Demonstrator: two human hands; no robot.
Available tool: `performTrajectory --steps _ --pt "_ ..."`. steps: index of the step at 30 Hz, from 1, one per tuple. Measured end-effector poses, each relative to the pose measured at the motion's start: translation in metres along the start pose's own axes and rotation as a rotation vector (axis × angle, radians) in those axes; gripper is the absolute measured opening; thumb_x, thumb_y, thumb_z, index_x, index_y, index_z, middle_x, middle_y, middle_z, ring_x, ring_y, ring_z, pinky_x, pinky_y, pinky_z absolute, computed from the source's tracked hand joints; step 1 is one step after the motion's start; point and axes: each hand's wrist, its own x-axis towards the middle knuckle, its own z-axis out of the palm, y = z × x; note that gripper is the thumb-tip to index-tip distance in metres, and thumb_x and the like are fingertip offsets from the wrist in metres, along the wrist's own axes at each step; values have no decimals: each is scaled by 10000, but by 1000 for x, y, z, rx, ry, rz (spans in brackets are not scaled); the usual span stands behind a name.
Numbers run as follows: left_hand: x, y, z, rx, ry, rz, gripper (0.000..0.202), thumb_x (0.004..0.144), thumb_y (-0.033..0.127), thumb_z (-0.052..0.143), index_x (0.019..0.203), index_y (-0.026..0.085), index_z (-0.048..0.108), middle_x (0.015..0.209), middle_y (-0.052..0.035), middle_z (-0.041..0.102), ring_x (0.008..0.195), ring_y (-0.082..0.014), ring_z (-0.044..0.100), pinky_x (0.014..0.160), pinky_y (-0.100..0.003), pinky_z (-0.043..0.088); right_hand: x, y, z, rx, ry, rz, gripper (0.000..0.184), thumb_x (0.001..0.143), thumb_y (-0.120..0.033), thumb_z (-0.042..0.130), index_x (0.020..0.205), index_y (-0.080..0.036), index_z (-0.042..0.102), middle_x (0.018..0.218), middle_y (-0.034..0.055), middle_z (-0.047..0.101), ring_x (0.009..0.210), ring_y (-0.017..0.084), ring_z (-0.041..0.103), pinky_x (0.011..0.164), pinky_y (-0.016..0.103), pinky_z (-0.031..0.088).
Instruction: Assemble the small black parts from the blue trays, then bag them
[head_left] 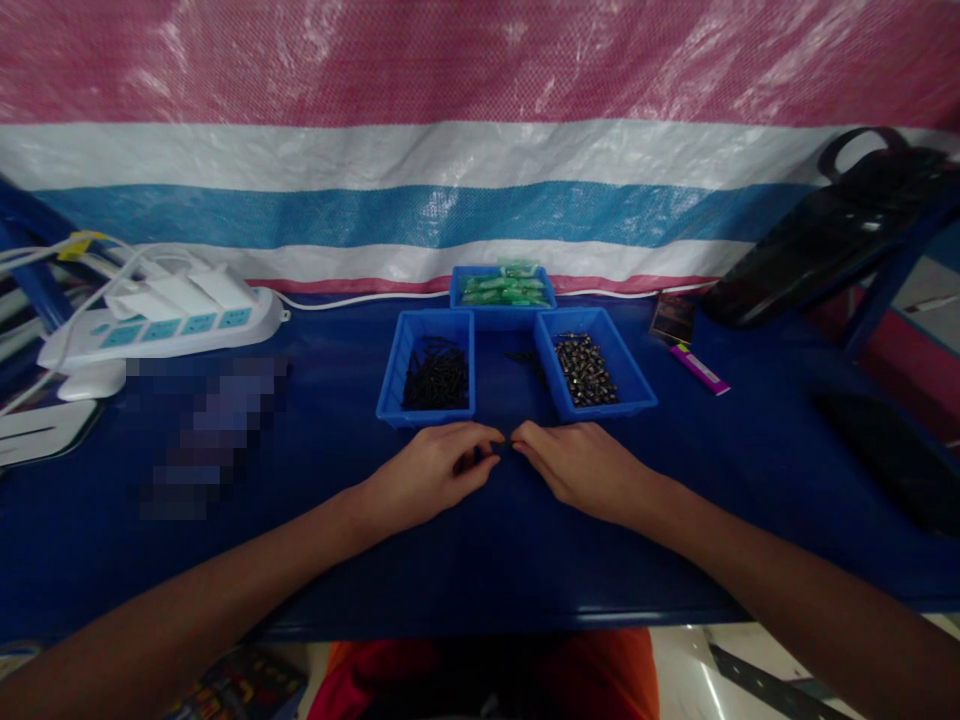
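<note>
My left hand (439,465) and my right hand (581,465) meet almost tip to tip over the blue table, just in front of the bins. The fingers of both are pinched; whatever lies between them is too small and dark to make out. Beyond my left hand stands a blue bin (388,385) of thin black pieces (437,375). A second blue bin (634,385), past my right hand, holds small shiny metal parts (586,370). Behind these, another blue bin (501,318) contains green translucent pieces (506,288). A few black pieces (523,357) lie between the two front bins.
At the left are a white power strip (161,328) with plugs and cables, and a pixelated patch. To the right lie a purple lighter-like item (699,369), a small dark box (673,318), a black bottle (810,235) and a dark flat object (892,455). Striped sheeting (480,150) hangs behind.
</note>
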Motion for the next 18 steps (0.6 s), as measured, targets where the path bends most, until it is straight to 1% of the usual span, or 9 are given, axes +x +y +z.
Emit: performTrajectory --steps 3,5,8,10,12,15,18 --pt "0 0 0 32 26 -10 127 853 168 562 966 155 618 748 19 625 561 -68 537 574 -177 458 0 1 1 9 4 6 192 993 -275 328 1013 -171 488 748 29 666 610 145 623 510 258 247" --pt "0 1 -1 40 19 3 100 865 170 545 926 159 623 748 17 625 578 -73 549 580 -178 457 0 2 1 17 10 3 201 994 -283 324 1033 -169 485 759 33 668 628 150 630 514 256 256" --pt "-1 2 -2 47 14 48 106 886 182 522 917 163 622 761 6 616 631 -86 568 600 -181 460 0 1 1 22 11 -29 184 987 -283 350 988 -170 495 746 23 659 630 144 626 514 255 259" --pt "-2 2 -1 54 6 89 115 898 195 518 945 163 617 766 0 606 665 -95 576 617 -184 462 1 1 1 24 11 -55 162 978 -266 376 931 -172 499 746 15 654 633 136 621 517 255 260" --pt "-3 1 -1 65 -27 132 136 907 207 513 992 162 610 783 -8 601 699 -103 581 635 -190 464 1 0 1 34 5 -78 130 965 -236 403 898 -174 496 760 10 653 644 129 617 524 252 266" --pt "-4 0 0 73 -77 175 186 921 207 496 1077 174 591 846 -20 607 753 -111 588 674 -198 467 1 0 0 46 -12 -89 84 946 -193 430 895 -175 495 762 4 649 647 122 609 530 248 271" --pt "-5 -1 -1 69 -73 178 216 922 220 504 1124 191 577 879 -18 609 768 -108 589 692 -199 468 1 0 -1 52 -21 -73 98 952 -204 422 896 -169 495 753 10 644 633 120 600 528 248 271"
